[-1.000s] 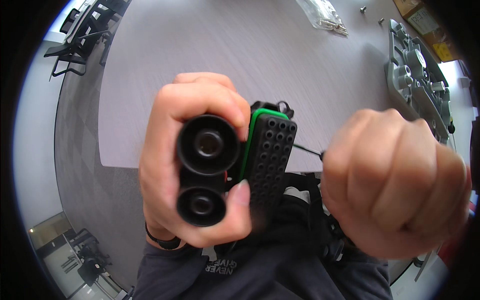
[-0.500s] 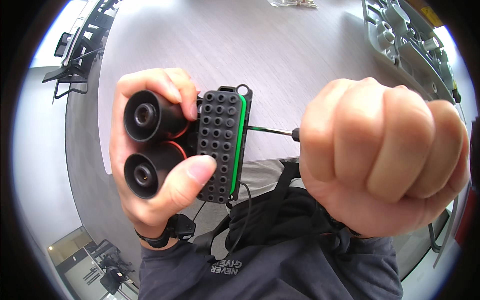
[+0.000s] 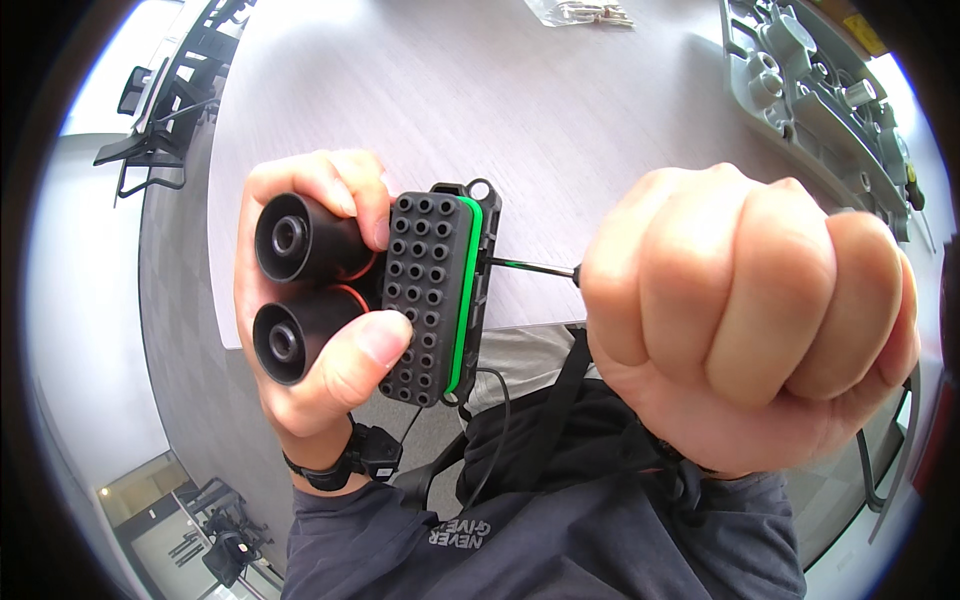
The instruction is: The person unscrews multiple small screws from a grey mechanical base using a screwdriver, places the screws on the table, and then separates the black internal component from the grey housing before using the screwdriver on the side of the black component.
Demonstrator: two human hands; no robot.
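My left hand (image 3: 335, 375) is closed round a black device with two cup-shaped cylinders (image 3: 300, 238) that have thin red rings at their bases. Joined to the cylinders is a black studded block (image 3: 425, 290) with a bright green strip along its right side and a small loop at the top. My left thumb presses on the studs. In a fist, my right hand (image 3: 750, 310) grips a screwdriver, whose thin metal shaft (image 3: 535, 266) points left. Its tip meets the right side of the block; the exact contact point is hidden. The fist covers most of the handle.
Beneath my hands is a pale table (image 3: 480, 110). A grey tray (image 3: 745, 95) of round metal parts stands at the far right. Near the far edge lies a clear plastic bag (image 3: 585, 12) with small pieces. Dark chairs (image 3: 150, 140) are off to the left. A thin cable (image 3: 505, 420) hangs below the block.
The block has turned slightly, showing more of its right edge. My right fist has shifted a little left, and the screwdriver shaft still meets the block's side.
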